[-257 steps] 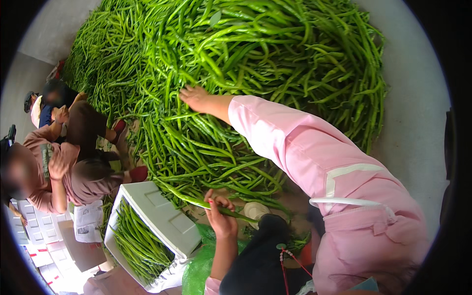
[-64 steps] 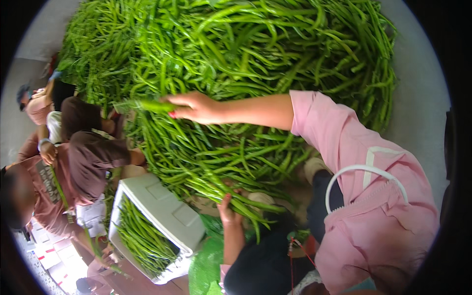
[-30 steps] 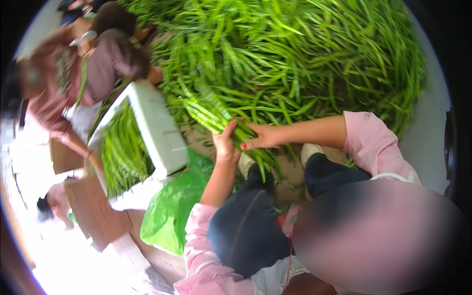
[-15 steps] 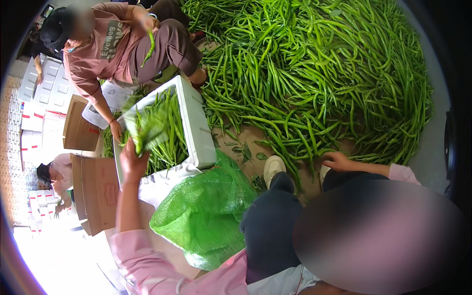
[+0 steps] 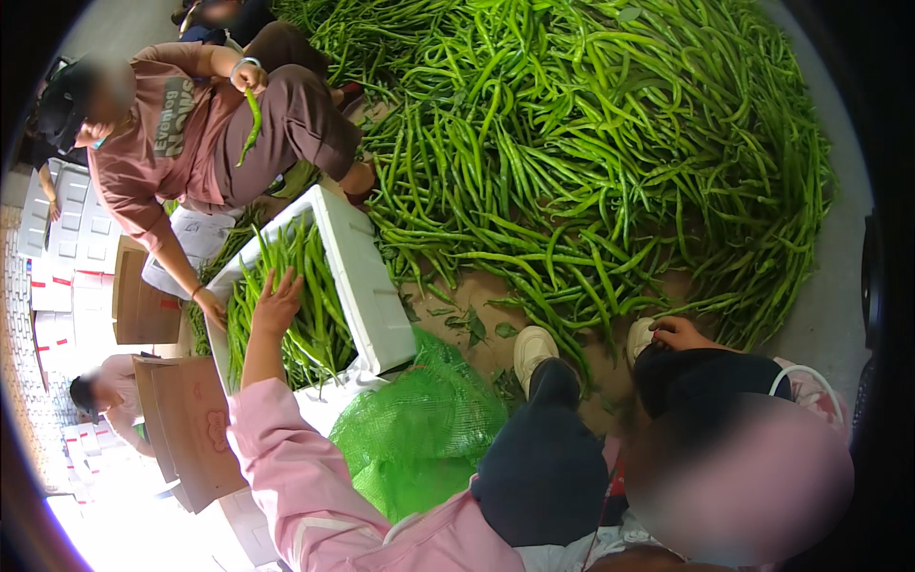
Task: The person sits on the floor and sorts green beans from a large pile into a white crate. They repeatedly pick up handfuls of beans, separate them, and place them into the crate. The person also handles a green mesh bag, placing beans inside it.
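Observation:
My left hand [image 5: 276, 303] lies over the long green peppers [image 5: 319, 310] in a white foam box [image 5: 367, 276], its fingers spread and holding nothing. The peppers lie roughly lengthwise side by side. Beside my shoe [image 5: 641, 336], at the lower edge of a large pepper pile [image 5: 572, 143], rests my right hand [image 5: 679, 334]. Its fingers are loosely bent, with nothing visible in them. A co-worker's hand [image 5: 212, 310] touches the box's left rim; their other hand [image 5: 250, 76] holds one green pepper [image 5: 252, 127].
A green mesh sack [image 5: 419, 429] lies between the box and my leg. Cardboard boxes [image 5: 186, 429] stand on the left, with stacked white boxes [image 5: 81, 205] behind. Loose leaves [image 5: 472, 324] lie on the floor. Another person [image 5: 116, 396] is farther left.
My left hand has let go of a bunch of green peppers into the foam box, and its fingers have spread. My right hand has drawn slightly back from the pile. The view has shifted.

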Demonstrator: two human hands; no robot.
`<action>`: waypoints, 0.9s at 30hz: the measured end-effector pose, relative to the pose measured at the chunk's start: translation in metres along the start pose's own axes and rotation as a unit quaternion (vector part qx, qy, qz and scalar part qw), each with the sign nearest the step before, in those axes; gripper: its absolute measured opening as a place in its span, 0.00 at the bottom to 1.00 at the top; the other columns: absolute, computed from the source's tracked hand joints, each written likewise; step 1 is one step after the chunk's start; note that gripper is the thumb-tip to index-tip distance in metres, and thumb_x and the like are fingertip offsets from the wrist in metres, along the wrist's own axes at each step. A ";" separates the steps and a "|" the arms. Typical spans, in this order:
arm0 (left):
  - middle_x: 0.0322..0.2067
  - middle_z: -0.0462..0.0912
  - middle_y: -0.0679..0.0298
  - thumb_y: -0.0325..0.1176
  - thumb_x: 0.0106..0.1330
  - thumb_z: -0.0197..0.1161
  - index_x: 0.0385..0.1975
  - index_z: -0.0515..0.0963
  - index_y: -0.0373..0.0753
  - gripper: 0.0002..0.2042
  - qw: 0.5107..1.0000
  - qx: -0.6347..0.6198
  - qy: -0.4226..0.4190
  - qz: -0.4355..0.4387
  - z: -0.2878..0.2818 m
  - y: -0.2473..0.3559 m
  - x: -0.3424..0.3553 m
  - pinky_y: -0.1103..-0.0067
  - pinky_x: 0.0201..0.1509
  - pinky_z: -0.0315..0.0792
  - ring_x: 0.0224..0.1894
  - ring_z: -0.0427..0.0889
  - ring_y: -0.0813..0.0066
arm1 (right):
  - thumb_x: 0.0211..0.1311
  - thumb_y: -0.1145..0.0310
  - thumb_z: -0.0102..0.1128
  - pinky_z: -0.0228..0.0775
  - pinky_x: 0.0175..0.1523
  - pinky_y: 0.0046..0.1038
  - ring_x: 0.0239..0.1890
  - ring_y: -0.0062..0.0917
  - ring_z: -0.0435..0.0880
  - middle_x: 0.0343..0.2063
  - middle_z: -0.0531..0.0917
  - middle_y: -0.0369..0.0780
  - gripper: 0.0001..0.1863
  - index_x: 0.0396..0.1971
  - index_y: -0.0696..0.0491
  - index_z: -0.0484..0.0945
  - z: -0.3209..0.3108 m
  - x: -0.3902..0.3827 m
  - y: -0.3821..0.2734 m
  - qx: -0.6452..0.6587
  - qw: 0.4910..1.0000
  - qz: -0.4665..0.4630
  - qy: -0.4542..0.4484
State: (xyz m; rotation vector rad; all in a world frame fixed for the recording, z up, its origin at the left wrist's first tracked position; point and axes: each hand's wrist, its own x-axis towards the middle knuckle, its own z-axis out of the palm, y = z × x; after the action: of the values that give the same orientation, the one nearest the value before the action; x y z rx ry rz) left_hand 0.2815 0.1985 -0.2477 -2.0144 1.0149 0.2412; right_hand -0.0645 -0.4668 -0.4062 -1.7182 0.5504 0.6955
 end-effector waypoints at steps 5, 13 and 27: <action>0.59 0.59 0.70 0.26 0.53 0.53 0.44 0.73 0.50 0.18 0.986 -0.118 0.059 -0.102 -0.008 0.000 -0.014 0.62 0.64 0.49 0.63 0.53 0.62 | 0.59 0.72 0.49 0.68 0.33 0.23 0.29 0.20 0.76 0.28 0.78 0.38 0.10 0.40 0.57 0.73 -0.015 -0.006 0.026 0.011 0.999 0.029 0.027; 0.63 0.42 0.54 0.52 0.52 0.59 0.63 0.38 0.43 0.45 0.749 -0.395 -0.085 -0.525 -0.057 0.096 0.006 0.58 0.55 0.60 0.60 0.53 0.46 | 0.58 0.72 0.49 0.68 0.31 0.24 0.27 0.19 0.75 0.28 0.77 0.38 0.11 0.40 0.59 0.72 0.004 0.001 0.003 0.047 0.999 0.022 -0.015; 0.59 0.55 0.60 0.53 0.60 0.47 0.58 0.57 0.50 0.28 0.820 -0.302 -0.028 -0.485 -0.051 0.100 0.012 0.58 0.62 0.46 0.61 0.52 0.57 | 0.59 0.73 0.48 0.66 0.29 0.22 0.24 0.18 0.72 0.27 0.76 0.36 0.08 0.37 0.58 0.72 -0.005 -0.010 0.005 0.109 0.992 0.067 -0.006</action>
State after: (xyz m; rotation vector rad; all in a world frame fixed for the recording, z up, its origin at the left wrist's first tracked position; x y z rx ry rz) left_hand 0.2057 0.1214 -0.2817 -2.8030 -0.2824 0.0534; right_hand -0.0743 -0.4726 -0.4023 -1.4829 0.7113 0.7126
